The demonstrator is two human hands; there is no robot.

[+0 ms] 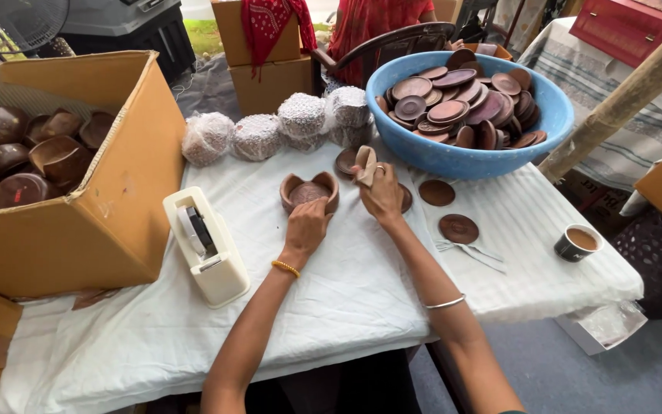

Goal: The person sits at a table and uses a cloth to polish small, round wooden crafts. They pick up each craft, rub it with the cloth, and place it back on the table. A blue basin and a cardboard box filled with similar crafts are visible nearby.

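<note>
both arms reach forward over the counter (331, 307), bangle on each wrist. left hand (306, 224) curled loosely, fingers bent down, right hand (383, 195) just beside it, raised slightly, fingers pinched shut.

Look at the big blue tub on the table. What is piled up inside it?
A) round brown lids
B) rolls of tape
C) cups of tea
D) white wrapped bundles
A: the blue tub is heaped with round brown lids; the white wrapped bundles sit on the table beside it, not in it.
</note>
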